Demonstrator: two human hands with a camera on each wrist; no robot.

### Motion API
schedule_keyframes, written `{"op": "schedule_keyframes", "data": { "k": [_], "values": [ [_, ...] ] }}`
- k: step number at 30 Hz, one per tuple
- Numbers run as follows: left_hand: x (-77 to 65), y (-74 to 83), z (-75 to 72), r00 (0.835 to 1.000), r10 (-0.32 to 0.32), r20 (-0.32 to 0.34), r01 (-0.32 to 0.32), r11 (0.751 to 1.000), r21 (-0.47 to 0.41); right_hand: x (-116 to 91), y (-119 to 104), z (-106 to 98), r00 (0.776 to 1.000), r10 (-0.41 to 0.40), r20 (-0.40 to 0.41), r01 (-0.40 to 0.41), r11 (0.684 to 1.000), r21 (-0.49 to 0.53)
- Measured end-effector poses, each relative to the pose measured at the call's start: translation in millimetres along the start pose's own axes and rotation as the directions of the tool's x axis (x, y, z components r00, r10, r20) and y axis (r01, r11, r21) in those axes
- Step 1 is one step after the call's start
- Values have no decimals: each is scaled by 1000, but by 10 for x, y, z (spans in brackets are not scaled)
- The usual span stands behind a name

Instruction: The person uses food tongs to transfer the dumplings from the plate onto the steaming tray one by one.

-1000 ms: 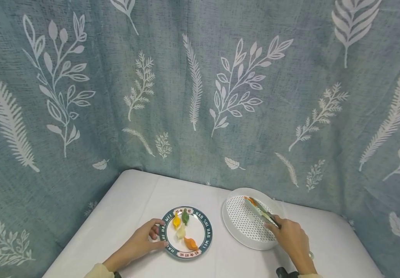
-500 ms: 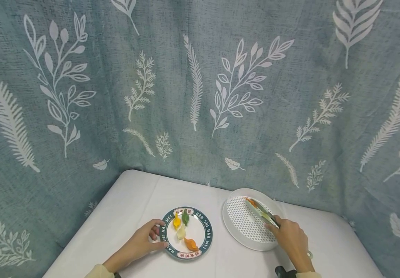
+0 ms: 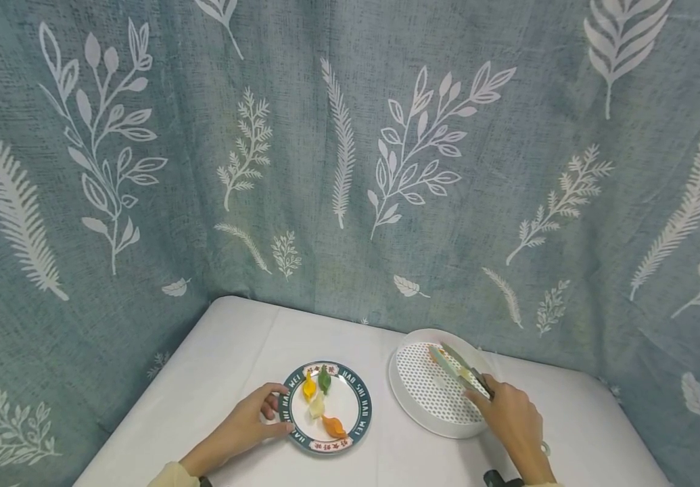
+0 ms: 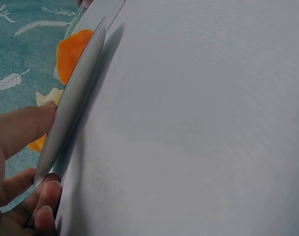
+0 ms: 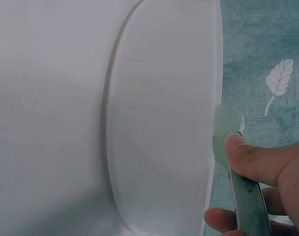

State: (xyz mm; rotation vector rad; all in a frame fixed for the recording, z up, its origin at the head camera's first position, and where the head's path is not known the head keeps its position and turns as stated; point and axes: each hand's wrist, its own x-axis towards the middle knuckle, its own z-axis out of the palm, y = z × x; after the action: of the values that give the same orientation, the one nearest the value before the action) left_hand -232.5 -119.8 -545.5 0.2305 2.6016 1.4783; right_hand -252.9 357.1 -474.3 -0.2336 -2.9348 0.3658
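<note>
In the head view my left hand (image 3: 246, 423) holds the left rim of a round plate (image 3: 364, 398) with a green lettered border, thumb over the edge. On the plate lie small dumpling-like pieces: a yellow one (image 3: 309, 387), a green one (image 3: 324, 380), a cream one (image 3: 316, 406) and an orange one (image 3: 334, 427). My right hand (image 3: 512, 416) grips green-tipped tongs (image 3: 446, 366), their arms spread apart over a white steamer basket (image 3: 407, 409) with a perforated bottom. An orange bit (image 3: 432, 354) shows at the tong tips, partly hidden; a yellowish bit (image 3: 464, 373) shows between the arms.
A white cloth covers the table (image 3: 237, 345), and a blue-green leaf-patterned curtain (image 3: 301, 169) hangs close behind and along its sides. The basket's tall side wall (image 5: 164, 123) fills the middle of the right wrist view. A small loop (image 3: 545, 448) shows beside my right wrist.
The tongs' arms have spread apart inside the basket; earlier they were close together with orange between the tips. My left hand and the plate have stayed in place.
</note>
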Motion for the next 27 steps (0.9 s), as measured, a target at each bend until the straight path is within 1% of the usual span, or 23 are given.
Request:
{"op": "schedule_keyframes", "data": {
  "k": [5, 13, 17, 22, 27],
  "values": [
    [-2, 9, 6, 1000, -6, -4, 6, 1000, 7, -126, -48, -71, 1000, -31, -3, 31, 999, 20],
    [5, -8, 8, 1000, 11, 1, -11, 1000, 3, -387, -184, -119, 989, -129, -79, 132, 990, 47],
    [20, -26, 14, 1000, 19, 4, -19, 1000, 7, -473, -254, -134, 985, -149, -84, 154, 986, 56],
    [58, -46, 43, 1000, -3, -5, 3, 1000, 12, -564, -346, -137, 981, -176, -84, 181, 981, 63],
    [52, -38, 47, 1000, -11, -13, 11, 1000, 16, -670, -438, -101, 976, -196, -92, 204, 975, 90]
  ]
}}
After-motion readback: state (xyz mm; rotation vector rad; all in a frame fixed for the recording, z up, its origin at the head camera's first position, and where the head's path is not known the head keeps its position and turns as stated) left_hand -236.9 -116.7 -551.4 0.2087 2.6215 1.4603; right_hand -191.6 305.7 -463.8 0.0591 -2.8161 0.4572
